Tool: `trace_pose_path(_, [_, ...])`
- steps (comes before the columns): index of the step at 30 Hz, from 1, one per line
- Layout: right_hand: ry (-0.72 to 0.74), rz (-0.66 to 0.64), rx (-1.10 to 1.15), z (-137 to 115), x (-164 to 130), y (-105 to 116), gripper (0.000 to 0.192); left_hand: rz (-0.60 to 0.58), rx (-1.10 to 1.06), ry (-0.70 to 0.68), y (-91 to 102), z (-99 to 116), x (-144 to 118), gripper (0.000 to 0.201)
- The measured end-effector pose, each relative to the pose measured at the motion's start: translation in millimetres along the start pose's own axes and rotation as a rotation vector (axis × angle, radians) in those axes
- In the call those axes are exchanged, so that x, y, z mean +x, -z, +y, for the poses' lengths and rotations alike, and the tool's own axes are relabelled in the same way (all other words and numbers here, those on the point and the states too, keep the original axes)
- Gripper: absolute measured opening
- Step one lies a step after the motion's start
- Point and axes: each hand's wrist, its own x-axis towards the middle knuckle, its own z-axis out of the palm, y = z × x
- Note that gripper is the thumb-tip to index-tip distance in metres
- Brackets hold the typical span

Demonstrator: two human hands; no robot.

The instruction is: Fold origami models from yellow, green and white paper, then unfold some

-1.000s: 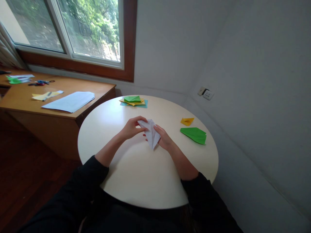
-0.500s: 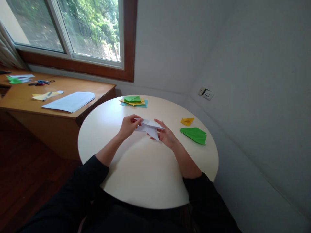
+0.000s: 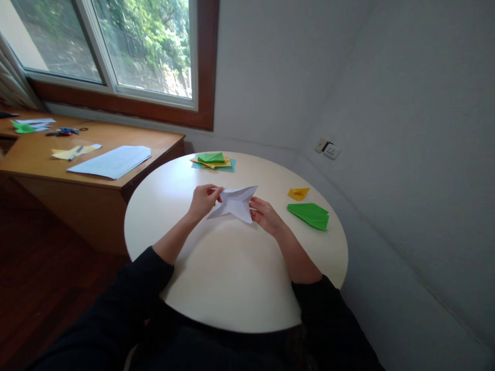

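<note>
A folded sheet of white paper, spread into a shape with several pointed corners and creases across its middle, is held between my hands over the round white table. My left hand pinches its upper left corner between thumb and fingers. At the paper's right edge, my right hand has its fingers closed on the side, with some fingertips hidden behind it. One corner points up and right, another down beside my right fingers.
Folded green, yellow and blue papers lie stacked at the table's far side. To the right are a small yellow folded paper and a green folded paper. A wooden desk at left bears white sheets and scissors.
The white paper has opened out from a narrower folded shape, its corners now spread apart. My right hand has shifted slightly lower along its right edge; my left hand keeps its pinch.
</note>
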Motion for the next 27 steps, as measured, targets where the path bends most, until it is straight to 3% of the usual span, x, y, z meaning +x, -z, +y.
trace_pose_path(10, [0.029, 0.184, 0.011, 11, 8, 5, 0.029, -0.011, 0.103, -0.063, 0.5, -6, 2, 0.020])
trace_pose_path(17, [0.050, 0.167, -0.074, 10, 5, -1, 0.028, -0.055, -0.047, 0.022, -7.0, -9, 0, 0.021])
trace_pose_path(27, [0.035, 0.184, -0.165, 11, 6, 1, 0.026, -0.154, 0.059, 0.006, -6.6, -9, -1, 0.031])
